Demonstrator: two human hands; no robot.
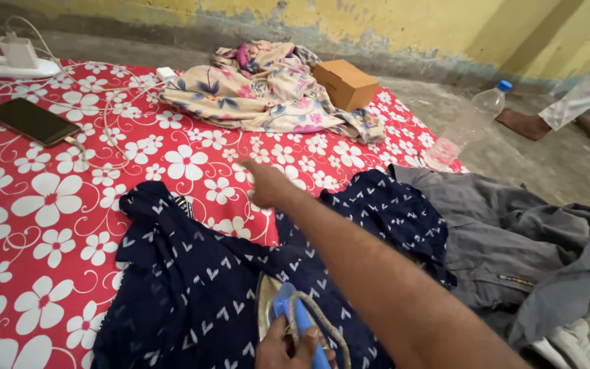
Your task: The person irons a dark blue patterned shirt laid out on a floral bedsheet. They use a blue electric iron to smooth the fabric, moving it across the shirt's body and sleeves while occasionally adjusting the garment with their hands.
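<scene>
Here, nearest the camera, a blue-handled iron (293, 316) is being held by the left hand (287, 345), whose grip is being kept closed around the handle, with the braided cord (322, 318) looping beside it. The iron's metal soleplate is being rested on a dark navy patterned garment (199, 287), which is being spread over a red sheet printed with white flowers (42, 198).

Across the garment, the right hand (268, 183) is being stretched forward on a long reach; its fingers are being pointed outward, loosely extended, and nothing is being gripped by them. The hand is being held just past the navy cloth's upper edge, over the red sheet.

As a judgement, the pressing would be done best if the cloth were being pulled flat and taut ahead of the soleplate, creases being smoothed away before heat is being applied, and the cord being kept clear of the fabric and the forearm.

To the right, a grey garment (520, 239) is being left crumpled, touching the navy one. Farther off, a floral cloth (268, 89) is being heaped near a small cardboard box (345, 83). At far left a dark phone (32, 121) is being charged through a white cable from a power strip (15, 63). A clear plastic bottle (469, 126) is being stood on the floor, and another person's feet (524, 124) are being seen beyond.
</scene>
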